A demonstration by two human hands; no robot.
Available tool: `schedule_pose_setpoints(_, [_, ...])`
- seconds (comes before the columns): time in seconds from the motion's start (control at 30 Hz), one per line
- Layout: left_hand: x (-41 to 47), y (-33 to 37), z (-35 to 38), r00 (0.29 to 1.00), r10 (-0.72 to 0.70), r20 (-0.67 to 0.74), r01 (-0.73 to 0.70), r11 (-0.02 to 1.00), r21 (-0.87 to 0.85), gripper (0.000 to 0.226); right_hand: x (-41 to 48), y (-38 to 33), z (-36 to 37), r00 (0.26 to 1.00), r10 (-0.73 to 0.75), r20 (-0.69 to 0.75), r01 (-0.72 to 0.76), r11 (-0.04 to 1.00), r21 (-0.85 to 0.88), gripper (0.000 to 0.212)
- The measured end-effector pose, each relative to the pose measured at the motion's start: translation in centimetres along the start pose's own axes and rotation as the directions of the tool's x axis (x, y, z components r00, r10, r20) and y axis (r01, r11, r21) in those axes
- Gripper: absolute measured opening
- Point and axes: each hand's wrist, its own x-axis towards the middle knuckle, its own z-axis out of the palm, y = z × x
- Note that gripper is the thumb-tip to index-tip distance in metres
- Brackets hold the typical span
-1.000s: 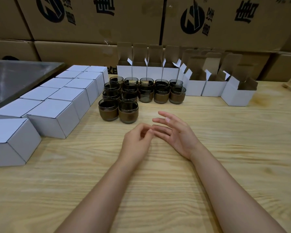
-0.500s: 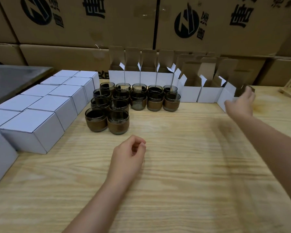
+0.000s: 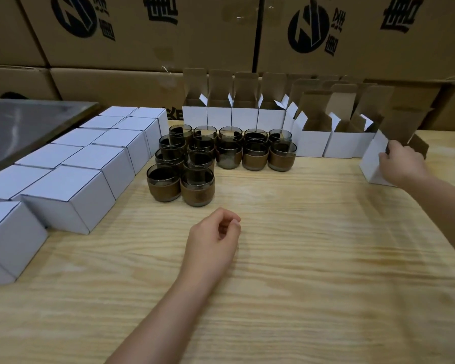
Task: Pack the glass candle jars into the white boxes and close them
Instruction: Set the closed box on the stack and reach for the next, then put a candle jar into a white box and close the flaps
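On the desk (image 3: 313, 258), right of closed white boxes (image 3: 84, 179) and glass candle jars (image 3: 197, 187) (unpacked, mid-desk): box-fetching stage. Clasps the end open box (image 3: 371, 164) with the right grip (image 3: 402, 166); leaves the left grip (image 3: 213, 235) loosely curled, empty. Next, likely: pull it near, drop a jar in.

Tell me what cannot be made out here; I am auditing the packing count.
Head view only:
- Rear candle jars: overlapped by the front jars, so the count is unsure.
- Closed white boxes: lids hide the contents; the nearest is cut by the left edge.
- Open boxes: front walls hide their insides.
- End box: the gripping right hand covers part of its rim.
- Left hand: palm turned away.
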Motion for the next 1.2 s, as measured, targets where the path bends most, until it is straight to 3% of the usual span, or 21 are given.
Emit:
schedule_pose_setpoints(0.4, [0.1, 0.1, -0.1, 0.999, -0.025, 0.023, 0.026, 0.998, -0.056, 0.012, -16.7, -7.6, -0.9, 0.937, -0.338, -0.094, 0.337, 0.941, -0.023, 0.036])
schedule_pose_setpoints(0.6, [-0.4, 0.7, -0.2, 0.997, 0.079, 0.024, -0.072, 0.971, -0.227, 0.08, -25.2, -13.2, -2.1, 0.893, -0.447, -0.046, 0.448, 0.894, 0.015, 0.042])
schedule_pose_setpoints(0.73, [-0.6, 1.1, -0.5, 0.992, 0.126, 0.033, -0.109, 0.941, -0.321, 0.088, -28.6, -16.2, -2.3, 0.865, -0.499, -0.058, 0.502, 0.864, 0.044, 0.036])
schedule_pose_setpoints(0.83, [-0.4, 0.9, -0.6, 0.99, 0.129, 0.051, -0.109, 0.951, -0.29, 0.081, -29.2, -17.0, -3.0, 0.86, -0.506, -0.062, 0.51, 0.853, 0.116, 0.033])
schedule_pose_setpoints(0.97, [-0.1, 0.6, -0.4, 0.993, 0.121, 0.004, -0.114, 0.944, -0.308, 0.076, -27.7, -16.6, -4.8, 0.828, -0.555, 0.085, 0.488, 0.786, 0.38, 0.03])
schedule_pose_setpoints(1.03, [0.0, 0.5, -0.3, 0.992, 0.126, 0.005, -0.118, 0.941, -0.319, 0.075, -27.1, -15.9, -5.3, 0.834, -0.552, -0.026, 0.495, 0.726, 0.477, 0.032])
schedule_pose_setpoints(1.13, [0.0, 0.7, -0.2, 0.99, 0.137, -0.014, -0.134, 0.933, -0.334, 0.07, -25.5, -14.7, -5.0, 0.8, -0.419, -0.429, 0.583, 0.71, 0.395, 0.034])
schedule_pose_setpoints(1.2, [-0.1, 0.8, -0.3, 0.994, 0.107, -0.014, -0.104, 0.914, -0.393, 0.066, -24.1, -13.9, -4.0, 0.804, -0.382, -0.456, 0.577, 0.687, 0.442, 0.023])
